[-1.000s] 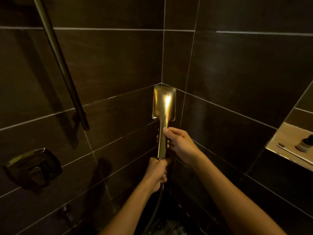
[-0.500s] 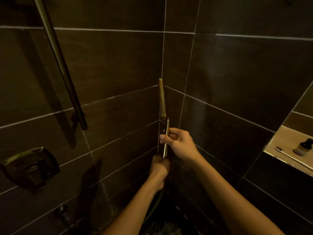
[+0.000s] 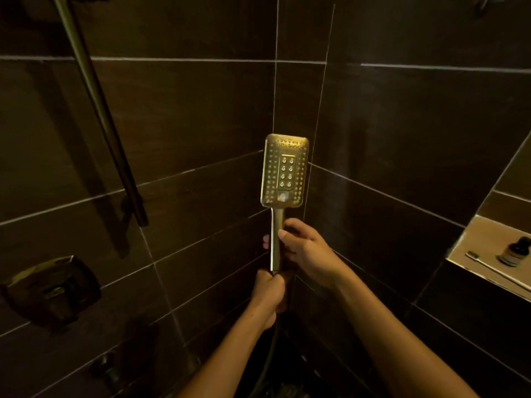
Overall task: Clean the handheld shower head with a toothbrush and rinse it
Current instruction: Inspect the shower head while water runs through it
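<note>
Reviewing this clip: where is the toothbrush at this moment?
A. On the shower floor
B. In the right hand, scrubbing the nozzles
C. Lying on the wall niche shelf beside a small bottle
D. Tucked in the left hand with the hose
C: the toothbrush lies on the niche shelf next to the small bottle, while both the left hand and right hand grip the shower head handle.

No text can be read anywhere. The small dark glass bottle (image 3: 515, 253) in the wall niche at four o'clock carries a pale label, too blurred to make out. The gold rectangular metal shower head (image 3: 285, 171) at centre shows only nozzle holes.
</note>
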Available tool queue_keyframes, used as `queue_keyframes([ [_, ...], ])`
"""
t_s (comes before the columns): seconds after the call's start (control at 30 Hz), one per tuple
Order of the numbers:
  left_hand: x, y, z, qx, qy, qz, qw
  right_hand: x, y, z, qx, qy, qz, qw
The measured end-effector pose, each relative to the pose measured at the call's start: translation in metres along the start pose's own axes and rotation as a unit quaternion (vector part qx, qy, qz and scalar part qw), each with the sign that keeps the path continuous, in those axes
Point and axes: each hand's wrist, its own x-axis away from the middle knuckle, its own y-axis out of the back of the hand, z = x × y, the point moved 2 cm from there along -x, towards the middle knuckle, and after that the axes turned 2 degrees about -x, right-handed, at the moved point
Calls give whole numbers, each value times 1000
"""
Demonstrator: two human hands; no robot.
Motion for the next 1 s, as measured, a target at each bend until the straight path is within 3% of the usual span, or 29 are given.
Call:
queue_keyframes([
  [0.07,-2,2,2,7,-1,-1,1000,1,-3,4,105,28,-40,993],
  [0.13,-3,3,3,8,-1,1,1000,2,-8,8,257,67,-98,959],
  [0.23,-5,6,7,-14,-7,4,1000,6,-14,12,331,96,-179,922],
  [0.3,-3,7,5,-15,-3,2,1000,5,-15,11,332,90,-192,919],
  [0.4,-2,7,2,-22,6,8,1000,4,-16,10,270,50,-122,954],
  [0.5,-3,8,5,-24,9,4,1000,4,-14,11,253,40,-65,965],
  [0.83,6,2,3,-10,5,4,1000,7,-12,10,153,44,-70,985],
  [1.0,10,-2,2,20,-5,-13,1000,4,-18,7,294,88,-129,943],
])
